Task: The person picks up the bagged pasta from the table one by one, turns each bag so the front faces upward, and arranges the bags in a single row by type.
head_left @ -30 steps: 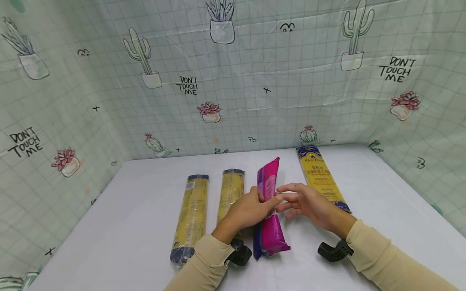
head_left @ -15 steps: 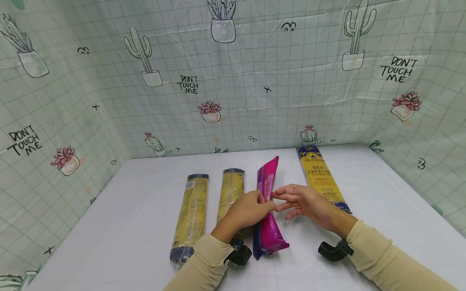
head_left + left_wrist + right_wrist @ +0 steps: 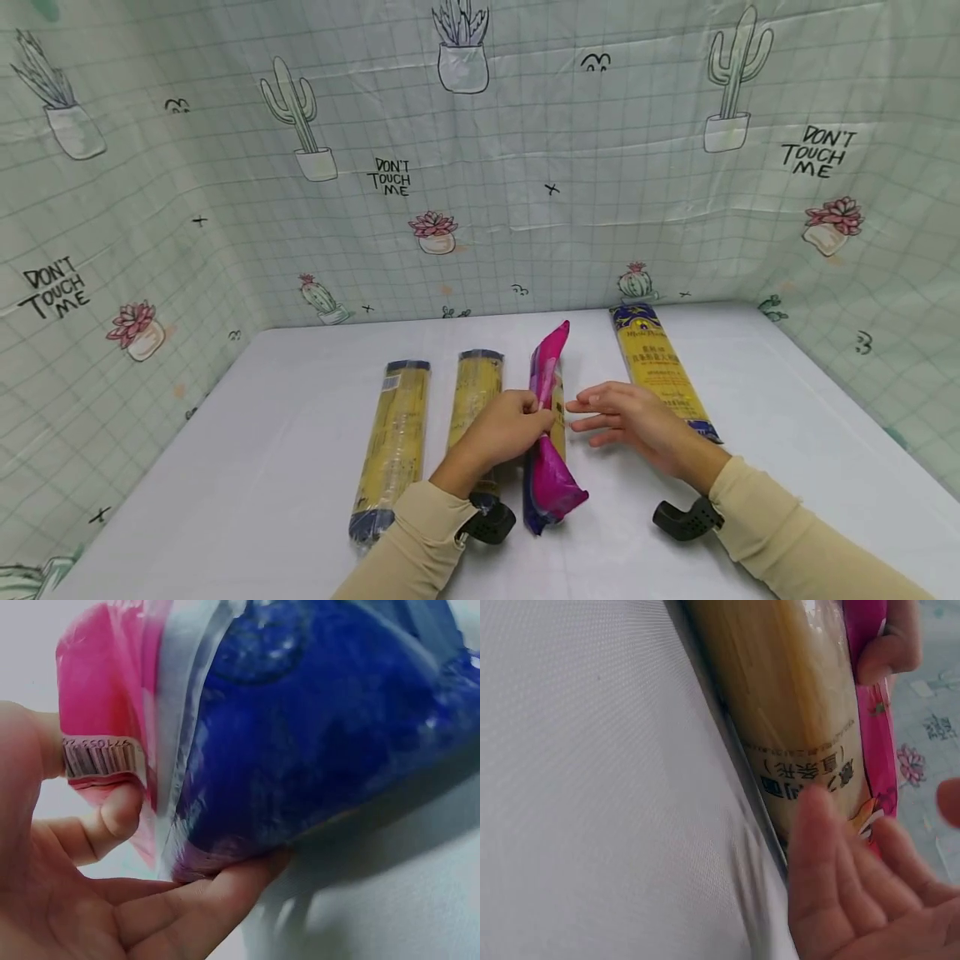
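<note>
A: Largest first, please, with the pink packet point(image 3: 558, 490) as marker.

B: Behind it: patterned cloth point(image 3: 495, 125), one, cactus print. Beneath it: white table point(image 3: 270, 467), one.

A: Packets?

B: The pink packet, apparently resting on the table, tipped toward its long edge from where I stand. Left of it, two yellow ones: a nearer yellow packet point(image 3: 476, 385) and an outer yellow packet point(image 3: 393, 450). Right of it, slightly farther back: a third yellow packet point(image 3: 663, 367).

A: Contents of the pink one?

B: Straight noodles, seen through its clear window point(image 3: 787, 682).

A: Handling?

B: My estimate: modest weight, fairly stiff lengthwise, wrapper slick and floppy at the ends. Strands would likely snap if bent. Best held round the middle, fingers well under.

A: Hands?

B: Left hand point(image 3: 504, 427): pinching the pink packet about mid-length. Right hand point(image 3: 637, 423): just right of it, fingers loosely extended, nothing held; whether a fingertip brushes it, I cannot tell.

A: Smallest?

B: Black wrist pieces, two: left wrist piece point(image 3: 491, 522) and right wrist piece point(image 3: 684, 522), either side of the pink packet. Last: barcode label point(image 3: 103, 757), on its pink side.
</note>
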Available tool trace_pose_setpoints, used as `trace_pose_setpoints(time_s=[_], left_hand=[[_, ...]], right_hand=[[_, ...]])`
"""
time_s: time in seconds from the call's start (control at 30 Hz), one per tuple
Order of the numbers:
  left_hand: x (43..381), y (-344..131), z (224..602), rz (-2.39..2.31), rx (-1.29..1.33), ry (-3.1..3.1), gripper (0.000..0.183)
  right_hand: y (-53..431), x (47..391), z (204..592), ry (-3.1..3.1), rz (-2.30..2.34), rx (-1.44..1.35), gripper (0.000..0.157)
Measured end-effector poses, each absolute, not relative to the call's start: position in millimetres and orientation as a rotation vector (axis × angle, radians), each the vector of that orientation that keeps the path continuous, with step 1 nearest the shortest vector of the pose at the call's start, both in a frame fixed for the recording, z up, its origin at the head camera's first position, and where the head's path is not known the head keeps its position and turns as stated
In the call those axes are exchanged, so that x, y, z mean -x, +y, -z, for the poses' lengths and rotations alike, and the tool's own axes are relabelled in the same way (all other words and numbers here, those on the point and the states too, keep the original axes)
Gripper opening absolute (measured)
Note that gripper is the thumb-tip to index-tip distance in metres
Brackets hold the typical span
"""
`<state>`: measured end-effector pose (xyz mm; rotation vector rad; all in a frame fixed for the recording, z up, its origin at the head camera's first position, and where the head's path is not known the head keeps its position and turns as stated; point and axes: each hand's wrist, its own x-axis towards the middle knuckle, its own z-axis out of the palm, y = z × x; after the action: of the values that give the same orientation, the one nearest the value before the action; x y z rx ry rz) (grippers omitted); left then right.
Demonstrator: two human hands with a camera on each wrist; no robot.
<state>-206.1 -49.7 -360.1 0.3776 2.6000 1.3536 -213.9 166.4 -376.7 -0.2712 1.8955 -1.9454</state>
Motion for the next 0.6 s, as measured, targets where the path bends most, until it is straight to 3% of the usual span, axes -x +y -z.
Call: trace_pose_setpoints(time_s=[0.17, 0.6], left_hand=[[206.0, -45.8, 361.6, -1.468, -0.343, 2.507, 0.020], [210.5, -38.7, 364.1, -1.632, -0.246, 2.360, 0.016]], right_hand=[[164.6, 214.0, 382.8, 1.916, 1.916, 0.119, 0.049], [160.8, 207.6, 384.2, 1.914, 1.900, 0.092, 0.058]])
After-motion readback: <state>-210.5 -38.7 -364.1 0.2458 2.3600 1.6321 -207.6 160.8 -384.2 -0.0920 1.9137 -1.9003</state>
